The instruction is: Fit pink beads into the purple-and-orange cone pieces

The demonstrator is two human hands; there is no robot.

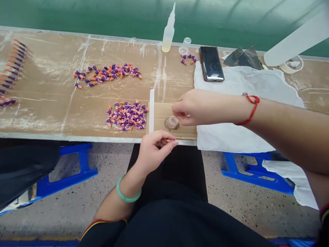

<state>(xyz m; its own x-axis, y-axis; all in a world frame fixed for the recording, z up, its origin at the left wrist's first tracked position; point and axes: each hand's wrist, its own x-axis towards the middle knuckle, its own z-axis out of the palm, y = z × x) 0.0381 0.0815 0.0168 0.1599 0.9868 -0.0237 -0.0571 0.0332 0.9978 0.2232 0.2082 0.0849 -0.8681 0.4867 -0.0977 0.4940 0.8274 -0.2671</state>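
Observation:
My left hand (154, 151) is at the table's front edge, with a tiny purple, orange and pink figurine (169, 140) pinched between thumb and fingertips. Closed at the fingertips, my right hand (190, 107) hovers beside a small clear cup (171, 122); whatever it grips is hidden by the fingers. The cup stands on a piece of cardboard (160, 109), and the surface around its base looks wet. To the left lies a heap of similar small figurines (127, 115), with a white strip (151, 109) between heap and cup.
Farther back lies a looser group of figurines (110, 72); a row of pointed pieces (14, 68) is at far left. A squeeze bottle (168, 34), a clear cap-like container (186, 44), a phone (212, 64), a white cloth (244, 103) and a tape roll (291, 66) are also on the table.

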